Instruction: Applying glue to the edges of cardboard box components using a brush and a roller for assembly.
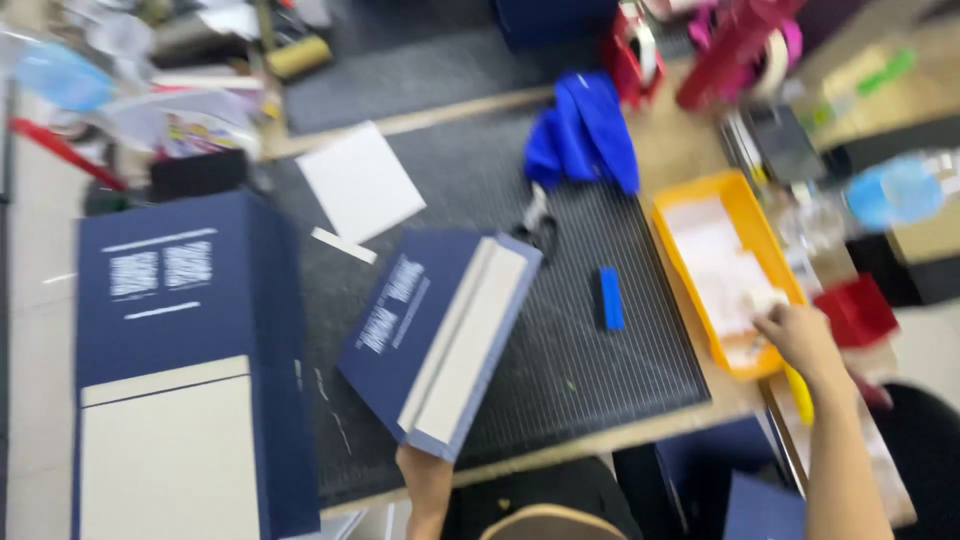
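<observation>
My left hand holds up a dark navy box lid from below, my fingers closed on its lower corner; most of the hand is hidden behind the lid, so I cannot tell how tightly I clamp it. The lid tilts over the black ribbed cutting mat, its navy face turned left with a small block of white print, and its pale cream inner edge running as a long strip down the right side.

My right hand reaches out to the orange tray at the mat's right edge. My fingers curl loosely at the tray's near end, pinching or touching a small pale piece there; the blur keeps me from telling whether I have it gripped. White paper sheets lie inside the tray.

To my left stands a stack of navy boxes, tall and rectangular, with white bars and print blocks near the top and a large cream panel on the lower half. Beyond the lid, a white square card lies flat on the mat with a thin white strip just beside it. A small blue block sits on the mat between the lid and the tray. A blue cloth is bunched at the mat's far edge. A red container sits just right of the tray, near my right wrist.
</observation>
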